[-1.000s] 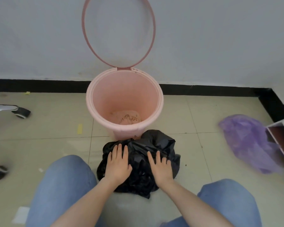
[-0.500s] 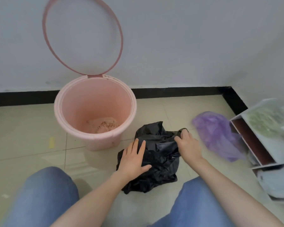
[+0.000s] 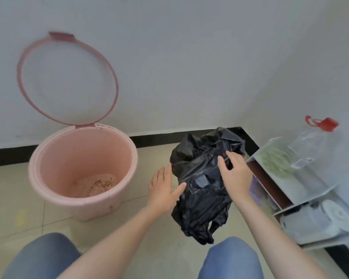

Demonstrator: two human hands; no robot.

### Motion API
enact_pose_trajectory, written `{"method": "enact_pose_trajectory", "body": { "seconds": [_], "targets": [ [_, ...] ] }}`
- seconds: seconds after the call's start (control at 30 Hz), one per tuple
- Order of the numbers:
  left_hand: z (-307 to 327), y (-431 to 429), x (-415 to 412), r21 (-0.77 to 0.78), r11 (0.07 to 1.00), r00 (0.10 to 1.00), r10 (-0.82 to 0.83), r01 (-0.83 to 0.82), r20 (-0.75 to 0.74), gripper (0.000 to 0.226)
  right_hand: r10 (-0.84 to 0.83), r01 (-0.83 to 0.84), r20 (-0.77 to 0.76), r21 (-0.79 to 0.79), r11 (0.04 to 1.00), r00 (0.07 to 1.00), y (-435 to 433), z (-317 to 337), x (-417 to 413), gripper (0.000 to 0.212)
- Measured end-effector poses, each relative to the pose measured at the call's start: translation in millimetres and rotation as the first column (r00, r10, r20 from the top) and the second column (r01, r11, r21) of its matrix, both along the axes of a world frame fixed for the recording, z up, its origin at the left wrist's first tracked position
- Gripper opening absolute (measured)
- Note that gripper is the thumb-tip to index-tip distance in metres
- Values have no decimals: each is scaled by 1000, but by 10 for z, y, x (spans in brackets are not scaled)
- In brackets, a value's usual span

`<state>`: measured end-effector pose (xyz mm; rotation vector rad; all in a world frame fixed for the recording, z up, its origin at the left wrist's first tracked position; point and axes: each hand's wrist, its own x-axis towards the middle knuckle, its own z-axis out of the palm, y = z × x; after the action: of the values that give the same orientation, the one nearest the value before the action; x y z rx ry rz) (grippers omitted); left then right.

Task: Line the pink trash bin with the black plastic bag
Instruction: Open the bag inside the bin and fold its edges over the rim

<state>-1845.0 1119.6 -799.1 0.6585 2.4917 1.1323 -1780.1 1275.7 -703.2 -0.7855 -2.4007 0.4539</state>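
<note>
Right hand pinches the crumpled black plastic bag at frame centre-right; left hand, fingers spread, holds nothing beside it; pink trash bin stands unlined at left.

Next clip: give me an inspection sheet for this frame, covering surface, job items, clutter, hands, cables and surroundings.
Surface: beige tiled floor, small specks and a yellowish mark at left.
Job's things: pink trash bin upright, unlined, ring lid flipped up against the wall, residue on its bottom; black plastic bag crumpled, lifted to the right of the bin, not in it.
Clutter: white shelf unit at right holding a clear bottle with red cap and white rolls.
Hands: left hand open, fingers spread, beside the bag; right hand gripping the bag's upper part.
Cables: nothing seen.
Surroundings: white wall, black skirting, room corner at right; the person's jeans-clad knees below.
</note>
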Motion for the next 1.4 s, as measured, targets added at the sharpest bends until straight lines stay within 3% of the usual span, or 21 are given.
{"method": "enact_pose_trajectory", "body": {
  "seconds": [0.1,0.2,0.33,0.43,0.53,0.6,0.67,0.7,0.8,0.9,1.03,1.17,1.27,1.33,1.4],
  "targets": [
    [155,-5,-138,58,997,999,44,-42,-29,73,-41,5,-277,-130,991,960,-26,226,-38,25],
    [360,-4,-308,117,991,996,74,-69,-41,74,-99,-31,-439,-280,960,893,9,475,-90,16],
    [688,20,-645,239,956,984,176,-172,5,81,-120,-137,-564,-393,909,817,125,808,-153,31],
    [902,-3,-890,426,861,948,174,-277,265,88,-147,-196,-589,-478,856,794,250,994,-182,42],
    [958,-77,-978,472,800,875,131,-371,465,88,-183,-232,-592,-555,799,785,323,1040,-215,43],
    [944,-90,-935,526,767,868,81,-368,489,69,-194,-240,-581,-585,774,791,280,1013,-268,36],
    [937,-74,-841,596,719,893,73,-356,445,31,-183,-222,-553,-584,781,813,176,950,-363,33],
    [957,-73,-791,623,686,895,94,-376,436,18,-169,-203,-529,-573,794,831,110,906,-415,32],
    [1010,-177,-716,668,584,875,175,-461,451,19,-46,-221,-443,-532,817,896,-154,753,-568,29],
    [1051,-405,-686,681,517,850,224,-519,478,33,264,-342,-220,-519,784,939,-459,520,-730,30],
    [1075,-851,-698,721,488,870,267,-493,414,54,611,-518,-41,-578,631,790,-976,181,-924,47],
    [1025,-1357,-778,757,456,883,270,-468,383,60,768,-646,139,-460,609,625,-1441,37,-1189,57],
    [868,-1684,-809,664,501,832,354,-555,428,67,748,-698,406,-297,652,525,-1701,-67,-1409,55],
    [712,-1816,-805,552,592,809,410,-587,421,71,650,-728,601,-158,667,465,-1833,-222,-1502,51],
    [505,-1867,-817,414,714,822,443,-565,357,71,591,-748,705,-130,651,392,-1939,-421,-1565,50]
  ]
}}
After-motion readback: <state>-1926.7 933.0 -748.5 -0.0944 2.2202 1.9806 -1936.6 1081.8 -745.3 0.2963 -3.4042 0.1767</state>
